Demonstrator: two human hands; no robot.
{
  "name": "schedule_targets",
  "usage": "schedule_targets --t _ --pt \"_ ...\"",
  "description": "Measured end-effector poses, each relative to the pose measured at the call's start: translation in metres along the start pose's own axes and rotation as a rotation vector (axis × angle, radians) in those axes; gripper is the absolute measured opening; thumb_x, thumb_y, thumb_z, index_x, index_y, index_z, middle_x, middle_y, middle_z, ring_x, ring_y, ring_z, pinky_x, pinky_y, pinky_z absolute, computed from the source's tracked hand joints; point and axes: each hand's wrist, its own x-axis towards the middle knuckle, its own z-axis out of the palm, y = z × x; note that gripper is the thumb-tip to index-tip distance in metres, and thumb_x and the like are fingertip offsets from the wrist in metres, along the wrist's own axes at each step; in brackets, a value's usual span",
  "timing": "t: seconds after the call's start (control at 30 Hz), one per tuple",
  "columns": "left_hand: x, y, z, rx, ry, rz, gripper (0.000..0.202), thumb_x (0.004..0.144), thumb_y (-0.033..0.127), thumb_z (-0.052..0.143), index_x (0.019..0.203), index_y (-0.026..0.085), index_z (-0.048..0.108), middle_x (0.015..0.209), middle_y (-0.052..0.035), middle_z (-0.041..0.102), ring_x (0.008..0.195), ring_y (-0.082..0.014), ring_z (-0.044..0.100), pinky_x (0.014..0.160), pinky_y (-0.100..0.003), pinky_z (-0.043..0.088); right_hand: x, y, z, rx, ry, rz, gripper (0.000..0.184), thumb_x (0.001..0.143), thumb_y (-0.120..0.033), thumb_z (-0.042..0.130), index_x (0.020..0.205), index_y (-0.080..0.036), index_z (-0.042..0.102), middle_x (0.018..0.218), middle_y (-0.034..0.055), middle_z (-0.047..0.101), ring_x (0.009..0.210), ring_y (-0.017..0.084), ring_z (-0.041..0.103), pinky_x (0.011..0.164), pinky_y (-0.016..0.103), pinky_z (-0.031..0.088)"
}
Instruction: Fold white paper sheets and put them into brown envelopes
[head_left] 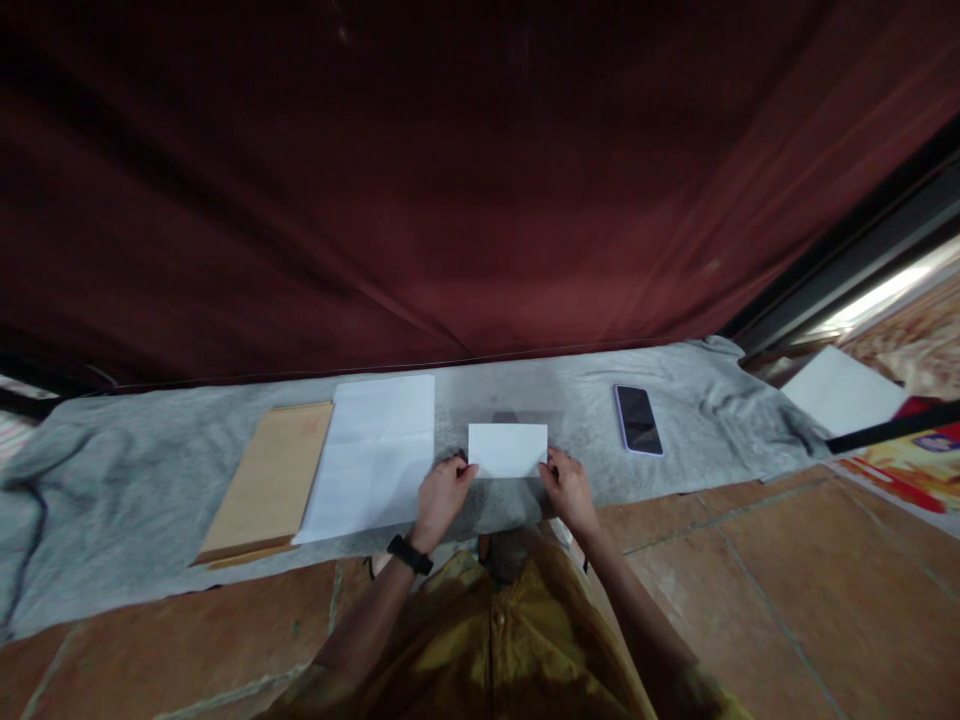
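Between my two hands is a small white rectangle of paper (508, 450), possibly folded, held by its left and right edges over the grey cloth. My left hand (444, 490) pinches its lower left side with thumb and fingers. On the opposite side my right hand (568, 485) pinches the lower right edge. Left of my left hand lie larger white paper sheets (375, 450), and a stack of brown envelopes (274, 475) touches their left side. A phone (639, 420) with a dark screen and a pale purple case rests to the right.
Grey cloth (697, 430) covers the long narrow surface. A dark red curtain (480, 200) hangs behind it. At the right, beyond a dark frame, are a white panel (844, 390) and a colourful printed sheet (915, 470). Brown tiles (735, 580) form the floor in front.
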Motion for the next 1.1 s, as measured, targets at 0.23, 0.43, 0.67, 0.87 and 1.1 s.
schedule_targets --t 0.23,0.43,0.67,0.87,1.1 --pt "0.005 0.008 -0.003 0.063 -0.037 -0.064 0.028 0.096 0.043 0.056 0.09 0.023 0.074 0.094 -0.0054 0.076 0.085 -0.0194 0.069 0.065 -0.028 0.038 0.001 -0.007 0.008 -0.195 0.035 0.018 0.041 0.1 -0.029 0.043 0.137 -0.014 0.05 0.107 0.0125 0.07 0.099 0.027 0.062 0.091 0.043 0.046" --pt "0.01 0.008 -0.003 0.091 -0.057 -0.083 0.028 0.095 0.043 0.056 0.089 0.023 0.073 0.096 -0.0058 0.077 0.087 -0.0203 0.069 0.066 -0.028 0.039 0.002 -0.01 0.009 -0.341 0.02 0.006 0.042 0.101 -0.026 0.043 0.139 -0.011 0.049 0.107 0.0138 0.069 0.099 0.028 0.059 0.09 0.042 0.043" --pt "0.01 0.01 -0.003 0.114 -0.056 -0.09 0.029 0.094 0.045 0.055 0.088 0.023 0.073 0.096 -0.006 0.076 0.089 -0.021 0.069 0.068 -0.028 0.041 0.0 -0.012 0.009 -0.41 0.027 -0.018 0.039 0.101 -0.026 0.043 0.137 -0.013 0.052 0.106 0.0133 0.066 0.098 0.027 0.058 0.089 0.041 0.043" --pt "0.008 0.012 -0.002 0.136 -0.043 -0.096 0.028 0.094 0.045 0.055 0.088 0.023 0.072 0.094 -0.0062 0.076 0.089 -0.0216 0.069 0.07 -0.028 0.043 -0.002 -0.023 0.006 -0.33 0.059 -0.077 0.038 0.101 -0.023 0.042 0.137 -0.016 0.055 0.125 0.016 0.063 0.109 0.028 0.057 0.095 0.045 0.043" --pt "0.005 0.013 -0.001 0.151 -0.009 -0.07 0.024 0.096 0.041 0.054 0.091 0.023 0.068 0.091 -0.0054 0.075 0.087 -0.0213 0.07 0.073 -0.029 0.047 -0.007 -0.052 0.027 -0.177 -0.052 -0.226 0.042 0.101 -0.023 0.04 0.14 -0.017 0.054 0.144 0.0127 0.056 0.138 0.027 0.046 0.115 0.049 0.037"
